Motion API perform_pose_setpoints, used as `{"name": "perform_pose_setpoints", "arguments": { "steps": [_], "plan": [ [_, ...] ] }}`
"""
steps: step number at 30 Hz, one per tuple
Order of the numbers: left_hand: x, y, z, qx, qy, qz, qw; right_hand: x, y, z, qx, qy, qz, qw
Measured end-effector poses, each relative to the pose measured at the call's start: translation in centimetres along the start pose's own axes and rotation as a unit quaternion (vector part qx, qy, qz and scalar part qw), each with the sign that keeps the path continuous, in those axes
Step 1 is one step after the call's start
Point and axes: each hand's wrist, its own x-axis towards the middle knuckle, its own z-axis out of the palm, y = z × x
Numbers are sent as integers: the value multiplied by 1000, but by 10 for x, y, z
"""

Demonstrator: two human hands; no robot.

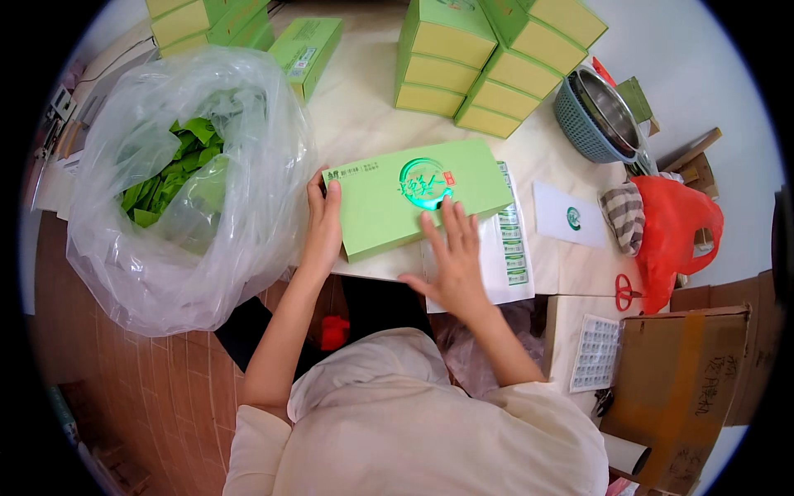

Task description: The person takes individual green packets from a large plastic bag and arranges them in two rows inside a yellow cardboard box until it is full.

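Note:
A light green gift box [372,211] with a shiny green emblem lies closed in front of me at the table's near edge. My left hand [322,227] grips its left end, thumb along the near corner and the other fingers partly hidden at the side. Over the lid's near right part, my right hand [455,269] is spread open, fingertips at the emblem; whether they touch is hard to tell. Partly under the box is a white sheet with green labels [514,248]. Left of the box stands a clear plastic bag [269,178] holding several green packets [178,169].
Stacked green boxes [447,50] stand at the back, with a single green box [306,54] near the bag. To the right are a white card [571,215], a blue basket with a metal bowl [608,107], a red bag [666,231], red scissors [625,292] and a cardboard box [678,388].

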Motion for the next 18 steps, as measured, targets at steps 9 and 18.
{"name": "perform_pose_setpoints", "arguments": {
  "steps": [9,18],
  "plan": [
    [-79,36,14,122,-71,73,987,-34,-3,21,15,96,-12,995],
    [-79,122,-5,-29,-145,331,932,-1,2,-69,167,167,188,953]
  ]
}}
